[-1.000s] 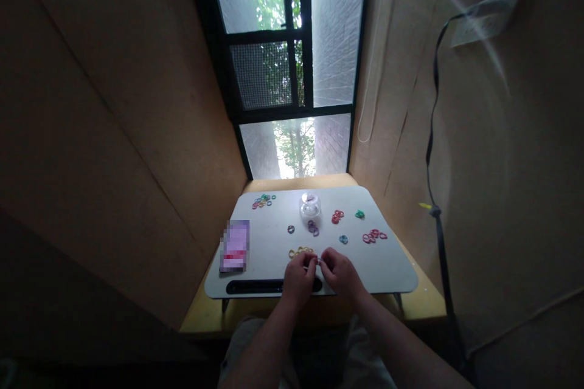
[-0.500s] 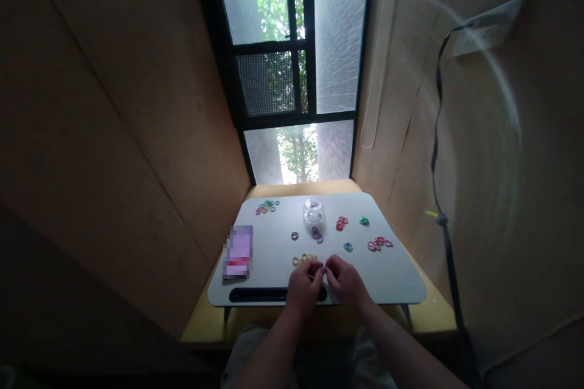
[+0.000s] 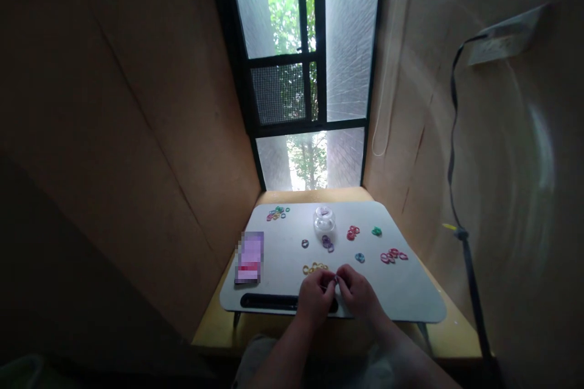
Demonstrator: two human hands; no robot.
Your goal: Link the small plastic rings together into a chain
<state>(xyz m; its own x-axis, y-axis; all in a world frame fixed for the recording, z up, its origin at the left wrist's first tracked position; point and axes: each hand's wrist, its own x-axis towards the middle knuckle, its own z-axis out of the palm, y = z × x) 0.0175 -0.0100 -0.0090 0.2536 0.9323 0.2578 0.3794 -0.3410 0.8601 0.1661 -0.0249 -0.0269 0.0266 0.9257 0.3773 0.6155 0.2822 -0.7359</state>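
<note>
My left hand [image 3: 318,295] and my right hand [image 3: 357,293] meet fingertip to fingertip above the front of the white lap table [image 3: 283,255]. Both hands are pinched around something small and whitish between them, too tiny to name. Just beyond my left hand lie several yellow rings [image 3: 314,268]. Purple rings [image 3: 327,244] rest in front of a clear jar [image 3: 324,220], and a dark ring [image 3: 305,244] sits to their left. Blue rings [image 3: 360,258], red rings [image 3: 353,233], green rings [image 3: 376,231] and pinkish-red rings [image 3: 393,256] form groups on the right.
A pile of mixed coloured rings [image 3: 277,213] is at the back left. A pixelated purple item [image 3: 250,257] lies at the left edge. The black slot [image 3: 269,301] runs along the table's front. A dark cable [image 3: 452,134] hangs on the right wall.
The whole view has shifted, so the table and hands appear slightly lower and further right. My hands remain pinched together at nearly the same spot over the table.
</note>
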